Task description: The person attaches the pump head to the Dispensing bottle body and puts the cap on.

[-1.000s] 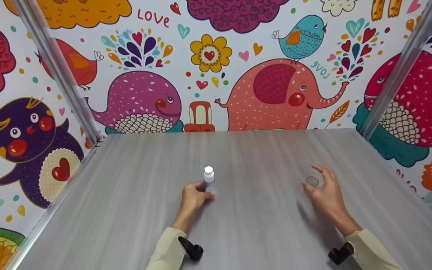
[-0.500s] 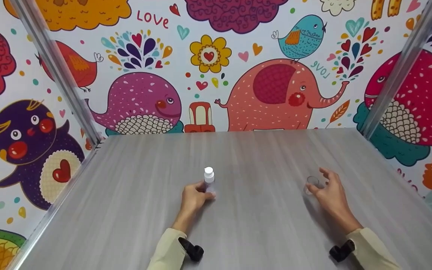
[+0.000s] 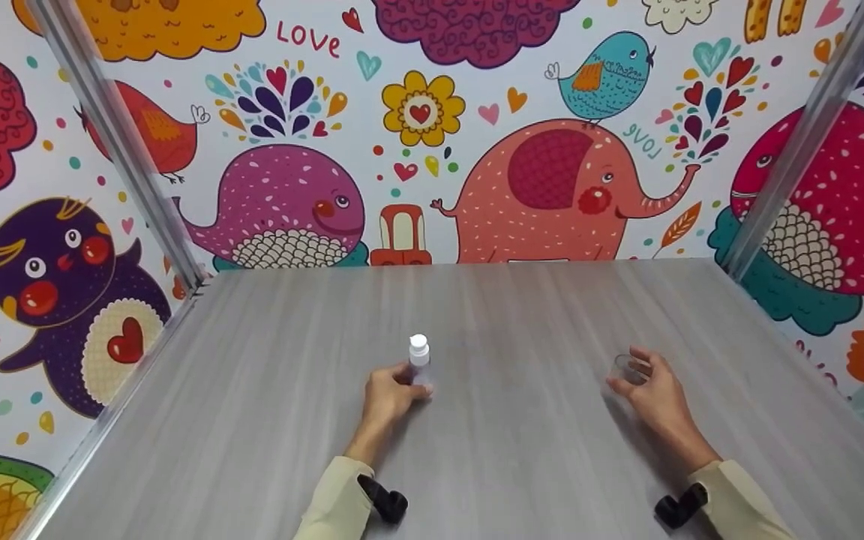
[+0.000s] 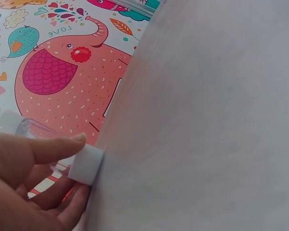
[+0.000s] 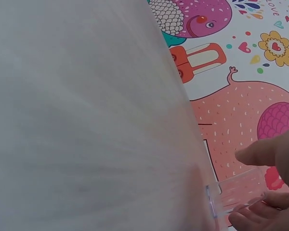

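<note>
A small bottle (image 3: 418,356) with a white cap and clear body stands upright on the table (image 3: 514,420). My left hand (image 3: 387,394) grips its lower part between thumb and fingers. Its white base (image 4: 86,164) meets the tabletop in the left wrist view. To the right, a clear cup (image 5: 231,195) stands on the table. My right hand (image 3: 653,394) is placed around the cup's right side. In the right wrist view the thumb (image 5: 260,155) stays apart from the cup, while the other fingers (image 5: 255,214) lie close against its side; whether they touch cannot be told.
Behind the table stands a printed wall (image 3: 537,195) with cartoon animals. Metal posts (image 3: 121,150) rise at the table's far corners. Bare tabletop lies between the bottle and the cup.
My right hand shifted right, away from the cup's rim, then came back left with its fingers lower and more curled around the cup. The left hand and bottle have stayed in place.
</note>
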Demonstrator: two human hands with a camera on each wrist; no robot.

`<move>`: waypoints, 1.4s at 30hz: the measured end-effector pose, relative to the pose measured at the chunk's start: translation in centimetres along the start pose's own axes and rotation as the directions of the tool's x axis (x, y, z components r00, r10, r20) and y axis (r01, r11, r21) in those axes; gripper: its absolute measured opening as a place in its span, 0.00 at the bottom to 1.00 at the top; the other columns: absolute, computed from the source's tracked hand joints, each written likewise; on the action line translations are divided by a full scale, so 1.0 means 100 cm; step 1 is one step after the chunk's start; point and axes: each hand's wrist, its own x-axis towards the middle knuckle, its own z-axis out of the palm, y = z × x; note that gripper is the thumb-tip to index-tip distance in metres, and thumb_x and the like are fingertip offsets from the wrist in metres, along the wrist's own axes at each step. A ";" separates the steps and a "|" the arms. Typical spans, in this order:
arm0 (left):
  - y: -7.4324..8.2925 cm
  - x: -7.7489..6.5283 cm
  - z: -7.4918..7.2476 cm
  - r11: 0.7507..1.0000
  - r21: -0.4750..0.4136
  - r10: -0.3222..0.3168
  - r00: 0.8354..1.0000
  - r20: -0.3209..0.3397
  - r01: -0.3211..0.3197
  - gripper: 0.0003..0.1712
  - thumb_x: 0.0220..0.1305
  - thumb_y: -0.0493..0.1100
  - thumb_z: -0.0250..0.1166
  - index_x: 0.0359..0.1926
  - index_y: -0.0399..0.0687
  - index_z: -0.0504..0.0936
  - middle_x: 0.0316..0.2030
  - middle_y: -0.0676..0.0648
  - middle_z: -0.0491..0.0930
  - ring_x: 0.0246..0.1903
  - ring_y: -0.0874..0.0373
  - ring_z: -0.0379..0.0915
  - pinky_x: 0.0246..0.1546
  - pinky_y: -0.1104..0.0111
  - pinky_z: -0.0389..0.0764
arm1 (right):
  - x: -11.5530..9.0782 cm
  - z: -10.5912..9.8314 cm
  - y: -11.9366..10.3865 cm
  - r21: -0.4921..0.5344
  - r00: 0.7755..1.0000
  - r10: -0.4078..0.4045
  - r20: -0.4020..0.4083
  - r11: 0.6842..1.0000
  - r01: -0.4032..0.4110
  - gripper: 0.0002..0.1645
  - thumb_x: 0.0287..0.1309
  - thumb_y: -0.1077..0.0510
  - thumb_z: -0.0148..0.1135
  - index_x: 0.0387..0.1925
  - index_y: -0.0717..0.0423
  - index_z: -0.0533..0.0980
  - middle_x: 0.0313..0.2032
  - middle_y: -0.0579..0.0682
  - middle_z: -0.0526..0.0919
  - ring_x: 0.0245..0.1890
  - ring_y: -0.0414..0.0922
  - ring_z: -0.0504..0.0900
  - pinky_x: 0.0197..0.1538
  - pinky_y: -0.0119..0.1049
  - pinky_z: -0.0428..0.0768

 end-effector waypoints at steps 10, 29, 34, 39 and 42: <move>0.000 0.001 0.001 1.000 0.012 0.012 1.000 -0.006 -0.012 0.27 0.46 0.30 0.75 0.52 0.32 0.84 0.45 0.34 0.87 0.45 0.46 0.83 0.52 0.53 0.82 | 0.004 0.002 0.004 0.016 0.999 0.051 0.004 0.999 -0.051 0.40 0.59 0.62 0.67 0.68 0.71 0.61 0.66 0.74 0.69 0.66 0.67 0.71 0.42 0.21 0.76; 0.001 0.000 0.000 0.999 0.039 0.029 1.000 -0.003 -0.029 0.25 0.44 0.34 0.79 0.47 0.32 0.86 0.42 0.35 0.87 0.41 0.49 0.82 0.47 0.55 0.83 | 0.005 0.007 0.003 0.007 0.997 0.057 -0.052 0.998 -0.056 0.31 0.59 0.63 0.66 0.62 0.69 0.69 0.60 0.73 0.76 0.61 0.65 0.76 0.39 0.20 0.73; 0.002 0.000 0.000 0.998 0.050 0.026 1.000 0.001 -0.026 0.24 0.45 0.35 0.79 0.46 0.33 0.86 0.43 0.35 0.87 0.41 0.50 0.82 0.48 0.55 0.83 | 0.005 0.007 0.004 -0.015 0.997 0.050 -0.059 0.999 -0.051 0.30 0.60 0.62 0.66 0.62 0.68 0.69 0.60 0.71 0.77 0.61 0.63 0.76 0.46 0.26 0.75; 0.001 0.000 0.001 0.999 0.044 0.022 1.000 0.000 -0.022 0.25 0.46 0.34 0.78 0.48 0.32 0.86 0.44 0.35 0.87 0.43 0.48 0.82 0.51 0.53 0.82 | 0.005 0.008 0.003 -0.025 0.997 0.027 -0.078 0.999 -0.029 0.28 0.62 0.62 0.65 0.61 0.68 0.69 0.60 0.71 0.77 0.61 0.64 0.76 0.59 0.44 0.76; 0.001 0.000 0.001 1.000 0.021 0.019 1.000 -0.001 -0.019 0.25 0.46 0.33 0.78 0.49 0.31 0.85 0.44 0.34 0.87 0.43 0.48 0.82 0.50 0.54 0.82 | 0.004 0.008 0.002 -0.032 0.995 0.019 -0.095 0.999 -0.022 0.27 0.61 0.63 0.65 0.60 0.68 0.70 0.58 0.71 0.77 0.61 0.64 0.77 0.56 0.35 0.77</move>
